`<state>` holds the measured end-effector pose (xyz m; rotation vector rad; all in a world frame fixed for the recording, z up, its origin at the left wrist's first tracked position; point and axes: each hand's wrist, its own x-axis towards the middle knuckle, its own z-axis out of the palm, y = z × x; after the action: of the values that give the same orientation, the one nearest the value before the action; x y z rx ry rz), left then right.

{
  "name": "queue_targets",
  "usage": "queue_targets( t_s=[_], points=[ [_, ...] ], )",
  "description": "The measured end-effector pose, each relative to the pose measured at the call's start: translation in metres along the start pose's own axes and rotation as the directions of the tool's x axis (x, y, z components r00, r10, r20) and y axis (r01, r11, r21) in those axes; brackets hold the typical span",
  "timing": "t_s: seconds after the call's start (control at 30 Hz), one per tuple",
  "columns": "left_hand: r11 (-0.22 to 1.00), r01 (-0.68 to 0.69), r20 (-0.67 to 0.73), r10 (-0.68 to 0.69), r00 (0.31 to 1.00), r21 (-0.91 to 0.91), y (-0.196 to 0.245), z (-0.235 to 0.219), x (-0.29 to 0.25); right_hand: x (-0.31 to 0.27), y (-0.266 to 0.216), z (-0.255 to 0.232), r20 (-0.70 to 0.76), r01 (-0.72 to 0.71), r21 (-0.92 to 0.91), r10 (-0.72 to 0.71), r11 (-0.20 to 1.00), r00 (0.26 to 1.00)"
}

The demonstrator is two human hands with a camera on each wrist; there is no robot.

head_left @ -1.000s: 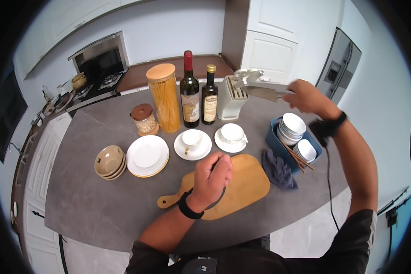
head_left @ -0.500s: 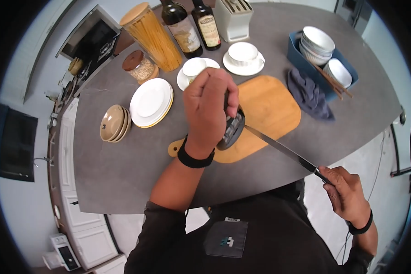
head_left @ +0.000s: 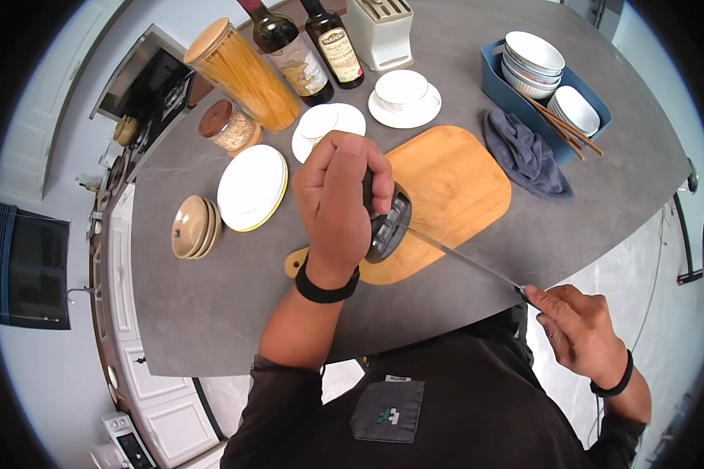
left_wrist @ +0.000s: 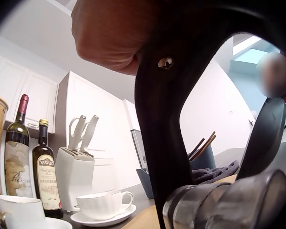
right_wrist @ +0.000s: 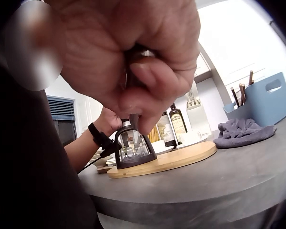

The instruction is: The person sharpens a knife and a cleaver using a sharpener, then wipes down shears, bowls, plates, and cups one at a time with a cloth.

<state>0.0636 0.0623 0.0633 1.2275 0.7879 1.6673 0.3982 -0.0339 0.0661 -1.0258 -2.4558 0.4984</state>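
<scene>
My left hand [head_left: 336, 211] grips the black handle of a knife sharpener [head_left: 389, 230], pressing it onto the wooden cutting board [head_left: 465, 176]. In the left wrist view the handle's dark frame and the clear-covered base of the sharpener [left_wrist: 248, 200] fill the near side. My right hand [head_left: 580, 324] holds a long knife [head_left: 469, 259] by its dark handle, beyond the table's front edge. The blade points up and left, and its front end meets the sharpener's slot area. Fingers of the right hand [right_wrist: 133, 71] hide most of the knife in the right wrist view.
Behind the board stand two cups on saucers [head_left: 405, 117], bottles [head_left: 338, 51], a pasta jar [head_left: 246, 78] and a knife block [head_left: 379, 35]. A blue bin [head_left: 497, 74] with bowls and a grey cloth [head_left: 528, 156] lie right; plates [head_left: 250, 187] and brown bowls [head_left: 189, 227] left.
From beside the knife block, my right hand has brought the knife down to the front right, then shifted slightly left, putting the blade's front end at the sharpener. My left hand keeps its grip.
</scene>
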Motion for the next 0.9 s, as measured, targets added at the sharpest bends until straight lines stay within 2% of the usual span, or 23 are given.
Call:
queue_targets(
  t_s=[0.43,0.53,0.6,0.7,0.9],
  points=[
    [1.0,-0.023,0.029,0.022,0.999,0.017,0.0,0.0,-0.001,0.011,0.002,0.013,0.024,0.015,-0.022,-0.014,1.0,1.0],
    [1.0,-0.011,0.019,0.011,1.0,0.01,0.0,0.002,-0.002,0.02,-0.003,0.022,0.031,0.038,-0.036,-0.036,0.999,0.999],
    [0.999,-0.025,0.032,0.024,0.999,0.02,-0.001,0.002,-0.003,0.027,-0.006,0.029,0.037,0.114,-0.128,-0.11,0.985,0.993],
    [0.999,-0.026,0.025,0.026,0.999,0.028,-0.001,0.001,-0.002,0.043,-0.011,0.034,0.101,0.122,-0.104,-0.111,0.987,0.989],
    [0.999,-0.026,0.015,0.026,1.0,0.031,-0.001,0.003,-0.003,0.08,-0.012,0.058,0.108,0.133,-0.071,-0.125,0.988,0.986]
  ],
)
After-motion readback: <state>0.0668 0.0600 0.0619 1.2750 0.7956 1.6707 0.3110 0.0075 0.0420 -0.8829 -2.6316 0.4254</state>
